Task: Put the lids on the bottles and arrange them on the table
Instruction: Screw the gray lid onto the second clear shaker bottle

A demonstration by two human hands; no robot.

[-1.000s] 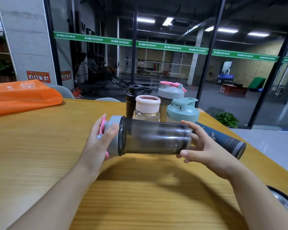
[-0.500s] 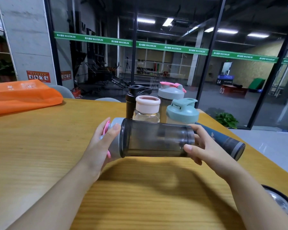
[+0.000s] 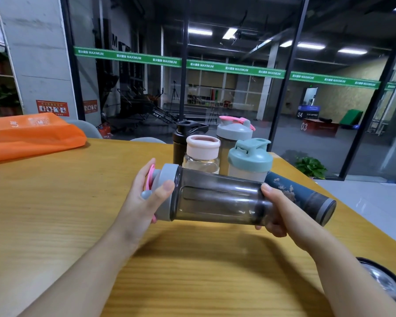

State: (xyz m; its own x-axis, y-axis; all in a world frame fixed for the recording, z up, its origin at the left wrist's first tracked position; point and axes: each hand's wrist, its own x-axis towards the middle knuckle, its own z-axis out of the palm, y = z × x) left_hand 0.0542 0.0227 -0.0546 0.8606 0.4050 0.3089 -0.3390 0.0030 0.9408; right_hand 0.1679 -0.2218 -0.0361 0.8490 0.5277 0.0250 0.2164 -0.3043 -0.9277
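Held sideways above table (image 3: 55, 225): smoky bottle (image 3: 217, 200). Left hand (image 3: 144, 200) wrapped around grey lid (image 3: 167, 191). Right hand (image 3: 277, 213) curled around base end.

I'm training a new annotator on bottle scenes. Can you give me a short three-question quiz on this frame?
1. True or false: the smoky bottle is held on its side above the table.
2. Which hand grips its grey lid? A) left hand B) right hand
3. Fill in: the dark blue bottle behind the right hand lies ____ on the table.

Key: 1 true; 2 A; 3 on its side
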